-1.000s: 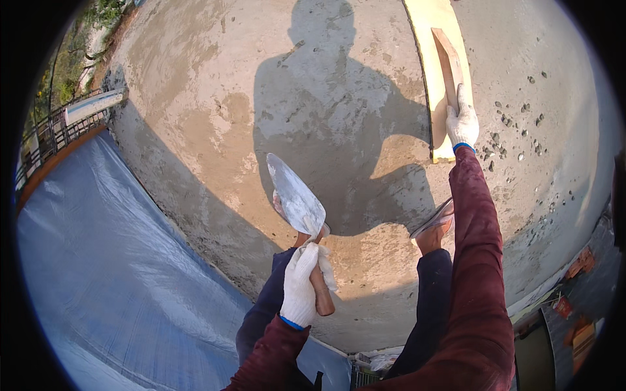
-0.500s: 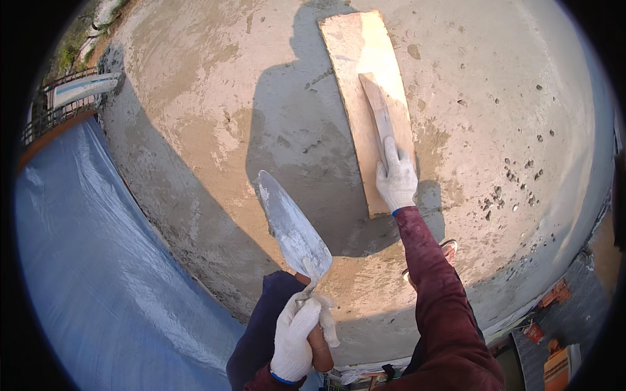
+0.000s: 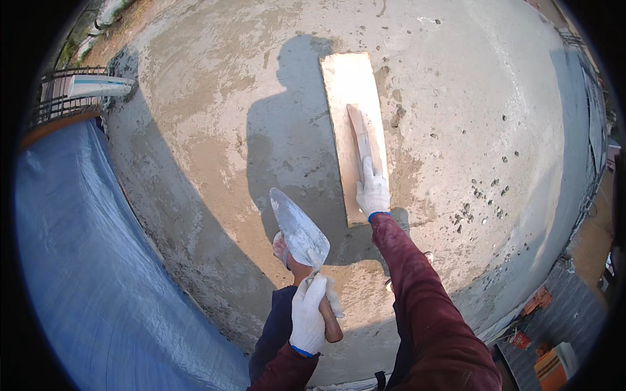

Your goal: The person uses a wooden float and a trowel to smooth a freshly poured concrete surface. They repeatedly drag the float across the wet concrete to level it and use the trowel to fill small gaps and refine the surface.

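In my right hand (image 3: 373, 193), which wears a white knit glove, is the wooden handle of a long, flat wooden float (image 3: 353, 81). The float lies on grey, patchy wet concrete (image 3: 195, 124), its long side running away from me. My left hand (image 3: 308, 319), gloved too, is closed around the wooden handle of a pointed trowel (image 3: 298, 231). The trowel's cement-smeared blade points forward and a little left, held above the surface and over my left foot. My shadow falls across the concrete left of the float.
Blue plastic sheeting (image 3: 98, 260) covers the left side along the slab's edge. Metal bars (image 3: 55, 98) and a white-and-blue pipe-like piece (image 3: 98, 86) stand at the far left. Small stones (image 3: 466, 212) lie scattered on the right. Orange objects (image 3: 550, 375) sit beyond the lower right edge.
The float and my right hand have shifted toward me and left in the picture. The trowel is slightly further right, and my left foot has come into sight beside it. The view has shifted too.
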Demonstrator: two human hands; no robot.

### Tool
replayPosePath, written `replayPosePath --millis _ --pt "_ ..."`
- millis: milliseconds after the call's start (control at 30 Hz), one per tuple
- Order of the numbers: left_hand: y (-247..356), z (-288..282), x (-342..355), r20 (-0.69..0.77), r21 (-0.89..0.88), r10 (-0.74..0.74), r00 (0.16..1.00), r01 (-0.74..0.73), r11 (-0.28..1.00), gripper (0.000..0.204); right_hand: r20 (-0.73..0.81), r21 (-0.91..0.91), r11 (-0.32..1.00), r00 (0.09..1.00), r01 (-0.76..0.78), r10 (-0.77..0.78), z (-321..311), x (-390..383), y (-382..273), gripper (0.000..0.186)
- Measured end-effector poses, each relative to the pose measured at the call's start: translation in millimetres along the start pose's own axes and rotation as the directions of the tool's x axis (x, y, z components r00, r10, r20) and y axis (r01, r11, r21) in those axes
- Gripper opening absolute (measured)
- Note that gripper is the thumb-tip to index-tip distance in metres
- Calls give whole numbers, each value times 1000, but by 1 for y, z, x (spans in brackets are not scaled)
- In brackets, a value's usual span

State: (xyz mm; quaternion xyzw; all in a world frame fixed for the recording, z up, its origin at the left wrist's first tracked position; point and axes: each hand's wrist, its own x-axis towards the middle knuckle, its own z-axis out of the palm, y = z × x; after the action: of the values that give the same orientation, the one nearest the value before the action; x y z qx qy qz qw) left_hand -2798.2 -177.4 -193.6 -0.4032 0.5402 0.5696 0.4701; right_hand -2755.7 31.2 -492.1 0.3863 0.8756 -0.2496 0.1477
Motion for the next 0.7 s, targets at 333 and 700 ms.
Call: replayPosePath --millis 333,700 --pt "64 5 -4 128 47 18 992 -24 999 31 -89 12 999 995 -36 37 -6 29 -16 74" --pt "115 25 18 141 -381 438 888 -360 852 42 -360 -38 978 911 204 -204 -75 234 -17 80"
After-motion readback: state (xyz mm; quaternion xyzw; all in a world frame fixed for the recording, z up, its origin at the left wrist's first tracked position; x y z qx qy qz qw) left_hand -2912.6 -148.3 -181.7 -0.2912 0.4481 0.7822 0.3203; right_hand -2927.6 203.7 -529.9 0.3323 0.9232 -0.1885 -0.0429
